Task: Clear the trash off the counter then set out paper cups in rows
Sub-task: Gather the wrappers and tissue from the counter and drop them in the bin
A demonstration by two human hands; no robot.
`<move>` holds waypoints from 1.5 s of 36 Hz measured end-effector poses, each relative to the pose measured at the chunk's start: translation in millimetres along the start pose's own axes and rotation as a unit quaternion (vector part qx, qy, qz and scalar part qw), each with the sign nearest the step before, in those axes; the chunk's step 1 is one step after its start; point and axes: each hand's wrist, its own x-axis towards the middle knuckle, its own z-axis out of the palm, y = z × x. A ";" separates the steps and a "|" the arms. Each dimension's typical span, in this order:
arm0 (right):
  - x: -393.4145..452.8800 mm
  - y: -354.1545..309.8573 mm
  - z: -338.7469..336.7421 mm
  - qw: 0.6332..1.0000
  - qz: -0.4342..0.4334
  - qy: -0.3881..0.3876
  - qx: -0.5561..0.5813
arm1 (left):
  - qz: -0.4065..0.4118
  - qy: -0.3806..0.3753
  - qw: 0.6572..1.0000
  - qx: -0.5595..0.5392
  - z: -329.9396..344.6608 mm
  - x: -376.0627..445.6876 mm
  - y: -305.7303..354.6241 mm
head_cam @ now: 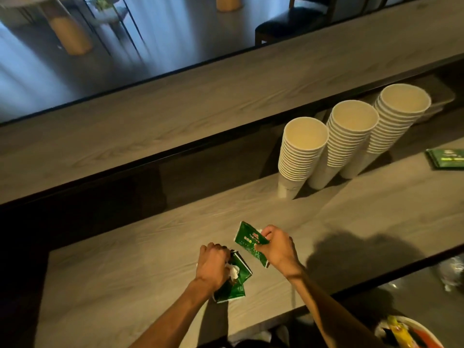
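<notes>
Grey wood-grain counter [125, 267]: both hands, left [213, 266] and right [275, 247], clenched green wrappers [234, 280] near 3 paper-cup stacks [351, 136].

The counter [351, 209] looks like pale grey wood-grain laminate, matt and smooth. The stacked cups [302, 156] are plain white paper, matt, with cream insides. The green packets [247, 238] are glossy printed film, creased, one [236, 277] showing crumpled white tissue.
</notes>
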 end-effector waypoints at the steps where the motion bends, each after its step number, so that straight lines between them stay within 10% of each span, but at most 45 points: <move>1: -2.3 -1.4 -8.2 0.999 0.011 0.002 0.035 | -0.005 -0.005 1.000 0.000 -1.2 -1.1 -0.6; 5: -15.6 -8.8 -43.3 0.970 0.051 0.000 0.239 | -0.063 0.026 0.987 -0.146 -10.3 -7.5 -1.9; 12: -55.4 -14.6 -93.6 0.941 0.005 -0.090 0.327 | -0.164 0.070 0.790 -0.587 -64.2 -5.4 39.2; 24: -135.0 50.4 -138.0 0.928 0.013 0.127 0.349 | -0.023 -0.237 0.639 -0.731 -79.7 -12.2 155.2; 34: -229.5 159.7 -111.8 0.802 0.174 0.330 0.467 | 0.062 -0.324 0.767 -0.550 -5.3 -37.3 265.3; 46: -272.7 297.1 -85.3 0.687 0.239 0.466 0.504 | 0.079 -0.477 0.753 -0.447 104.1 -66.4 372.8; 54: -227.0 440.9 -64.6 0.690 0.278 0.472 0.473 | 0.143 -0.466 0.781 -0.391 210.6 -50.0 449.8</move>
